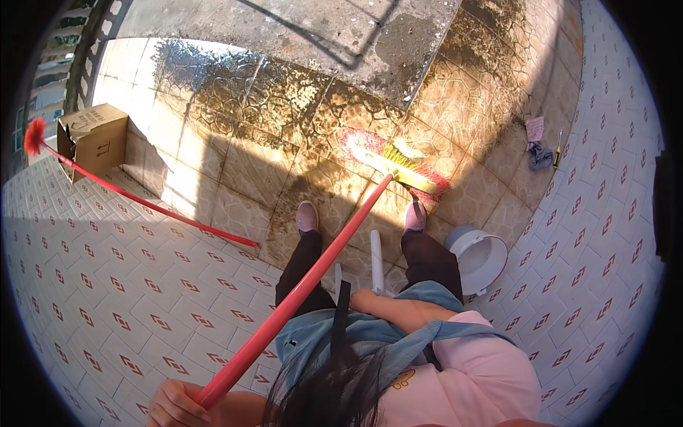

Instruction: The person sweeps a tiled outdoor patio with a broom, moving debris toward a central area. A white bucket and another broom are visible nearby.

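My left hand (179, 404) is closed around the end of the red handle of a broom (299, 291). The handle slants up and right to the broom's pale yellow head (395, 169), which has pink and yellow bristles. That head rests on stained tan floor tiles, just in front of my shoes. My right hand (364, 300) is curled low between my thighs, beside a white tube (377, 260). Its fingers are turned away, so whether it grips the white thing is hidden.
A white bucket (484, 261) stands by my right leg. Against the right wall lie crumpled cloths (539, 155) and a yellow-handled screwdriver (558, 152). A red long-handled duster (155, 207) leans near a cardboard box (101, 140) at left. Ahead is a rough concrete slab (341, 32).
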`<state>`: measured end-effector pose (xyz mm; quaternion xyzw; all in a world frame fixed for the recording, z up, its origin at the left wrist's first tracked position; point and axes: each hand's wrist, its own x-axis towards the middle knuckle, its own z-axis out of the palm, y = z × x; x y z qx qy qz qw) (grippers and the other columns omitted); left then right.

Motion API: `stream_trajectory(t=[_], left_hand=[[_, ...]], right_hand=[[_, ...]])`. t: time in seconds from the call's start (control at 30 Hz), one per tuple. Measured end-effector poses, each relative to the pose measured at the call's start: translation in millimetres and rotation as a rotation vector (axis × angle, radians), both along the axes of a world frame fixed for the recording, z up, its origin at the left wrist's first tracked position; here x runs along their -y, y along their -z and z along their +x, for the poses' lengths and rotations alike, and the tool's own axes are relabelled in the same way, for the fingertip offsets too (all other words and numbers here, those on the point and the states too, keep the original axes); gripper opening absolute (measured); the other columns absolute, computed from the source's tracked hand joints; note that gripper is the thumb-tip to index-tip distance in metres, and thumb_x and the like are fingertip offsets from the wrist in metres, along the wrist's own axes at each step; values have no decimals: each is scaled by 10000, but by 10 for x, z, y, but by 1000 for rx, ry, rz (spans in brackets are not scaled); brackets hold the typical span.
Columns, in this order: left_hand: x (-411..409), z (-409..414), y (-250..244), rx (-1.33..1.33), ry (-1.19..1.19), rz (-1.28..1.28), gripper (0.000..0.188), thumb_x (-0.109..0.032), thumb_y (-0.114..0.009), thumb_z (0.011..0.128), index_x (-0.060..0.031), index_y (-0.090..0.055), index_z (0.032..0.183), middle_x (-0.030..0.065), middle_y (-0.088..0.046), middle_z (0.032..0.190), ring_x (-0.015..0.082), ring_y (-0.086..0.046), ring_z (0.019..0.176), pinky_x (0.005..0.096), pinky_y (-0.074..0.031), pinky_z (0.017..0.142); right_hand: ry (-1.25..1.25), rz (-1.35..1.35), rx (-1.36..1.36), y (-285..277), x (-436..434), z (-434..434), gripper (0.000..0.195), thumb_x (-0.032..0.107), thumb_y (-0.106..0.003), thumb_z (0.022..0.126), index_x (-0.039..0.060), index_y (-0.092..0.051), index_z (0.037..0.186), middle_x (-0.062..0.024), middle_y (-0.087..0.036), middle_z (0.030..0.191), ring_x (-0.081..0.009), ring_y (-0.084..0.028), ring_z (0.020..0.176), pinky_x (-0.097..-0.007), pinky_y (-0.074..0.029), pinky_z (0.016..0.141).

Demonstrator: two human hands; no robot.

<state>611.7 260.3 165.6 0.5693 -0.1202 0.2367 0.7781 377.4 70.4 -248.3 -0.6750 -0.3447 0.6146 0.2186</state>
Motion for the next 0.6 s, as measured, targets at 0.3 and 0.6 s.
stream_trajectory(t=[0.3, 0.6], left_hand=[[-159, -136, 194, 201, 110, -80, 353, -300, -536, 952, -147, -468, 641, -64, -451, 499, 59, -417, 392, 243, -421, 504], [-275, -475, 227, 186, 140, 25, 363, -241, -525, 996, -147, -396, 671, -31, -424, 482, 71, -385, 367, 225, -394, 456]], right_hand=[[158, 185, 4, 445, 52, -147, 292, 270, -519, 865, 84, -732, 938, -157, -703, 1002, -336, -687, 891, -463, -532, 787], [105, 214, 219, 751, 153, -58, 288, 283, -520, 879, 84, -703, 979, -170, -697, 991, -351, -676, 903, -461, -534, 764]])
